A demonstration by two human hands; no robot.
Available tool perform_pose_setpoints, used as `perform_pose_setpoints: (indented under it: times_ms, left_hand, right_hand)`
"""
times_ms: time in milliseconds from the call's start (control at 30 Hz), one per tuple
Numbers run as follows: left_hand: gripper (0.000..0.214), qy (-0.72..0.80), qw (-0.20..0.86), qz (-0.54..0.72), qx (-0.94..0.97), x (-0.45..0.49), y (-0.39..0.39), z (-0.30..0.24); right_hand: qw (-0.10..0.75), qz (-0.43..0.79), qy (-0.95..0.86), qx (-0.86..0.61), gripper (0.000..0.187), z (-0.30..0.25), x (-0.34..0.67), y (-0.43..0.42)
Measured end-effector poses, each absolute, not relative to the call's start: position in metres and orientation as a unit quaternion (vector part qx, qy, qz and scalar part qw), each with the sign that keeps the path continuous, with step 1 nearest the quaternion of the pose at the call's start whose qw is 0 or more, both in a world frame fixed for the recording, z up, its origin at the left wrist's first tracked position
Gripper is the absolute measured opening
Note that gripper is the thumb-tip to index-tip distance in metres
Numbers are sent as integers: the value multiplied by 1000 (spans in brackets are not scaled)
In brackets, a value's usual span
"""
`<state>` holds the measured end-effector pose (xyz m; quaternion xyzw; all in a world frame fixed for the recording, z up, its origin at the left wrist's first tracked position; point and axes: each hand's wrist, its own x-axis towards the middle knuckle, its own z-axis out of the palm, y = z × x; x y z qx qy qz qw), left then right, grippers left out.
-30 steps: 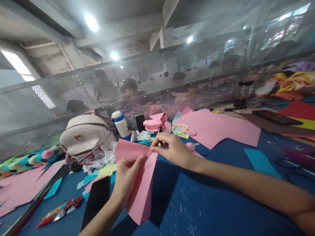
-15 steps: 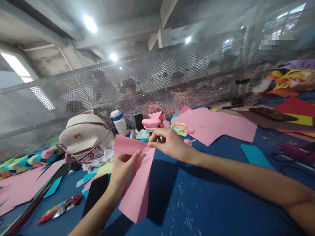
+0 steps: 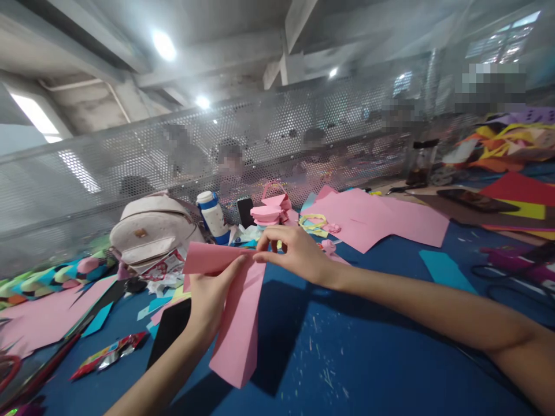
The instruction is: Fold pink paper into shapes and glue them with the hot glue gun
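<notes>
A pink sheet of paper [image 3: 239, 341], bent lengthwise with its upper part curled over, is held up above the blue table. My left hand [image 3: 212, 292] grips it from the left, thumb lying along the fold near the top. At the upper right edge, my right hand [image 3: 295, 254] pinches the paper between thumb and index finger, the other fingers curled. Behind my right hand lies a small pink paper rose [image 3: 328, 247]. Under my left wrist is a black flat object [image 3: 170, 332], partly hidden.
A white backpack [image 3: 151, 231] and a bottle [image 3: 212, 216] stand by a perforated metal partition [image 3: 269, 133]. Pink sheets [image 3: 368, 216] lie at the back right, near a blue strip [image 3: 446, 271]. A red snack wrapper [image 3: 108, 353] is at left. People sit beyond the partition.
My left thumb has moved up toward my right fingertips, and the top of the pink paper has curled over more. Both hands have shifted slightly left.
</notes>
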<state>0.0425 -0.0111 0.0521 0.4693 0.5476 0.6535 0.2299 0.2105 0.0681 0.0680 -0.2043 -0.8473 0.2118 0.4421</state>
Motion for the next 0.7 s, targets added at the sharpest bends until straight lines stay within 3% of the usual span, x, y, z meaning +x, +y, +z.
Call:
perform_pose_setpoints:
  times_ms: [267, 467, 633, 700]
  left_hand:
    - [34, 584, 228, 628, 460, 40, -11, 55]
    - [35, 574, 253, 632, 455, 44, -9, 37]
    - [29, 561, 189, 611, 525, 30, -7, 54]
    - [25, 508, 112, 645, 559, 18, -7, 72]
  right_hand:
    - [460, 200, -846, -181, 16, 73, 214, 68]
    - [447, 195, -857, -169, 7, 67, 213, 67]
    - [448, 215, -845, -198, 7, 73, 217, 75]
    - [440, 226, -840, -223, 6, 78, 219, 78]
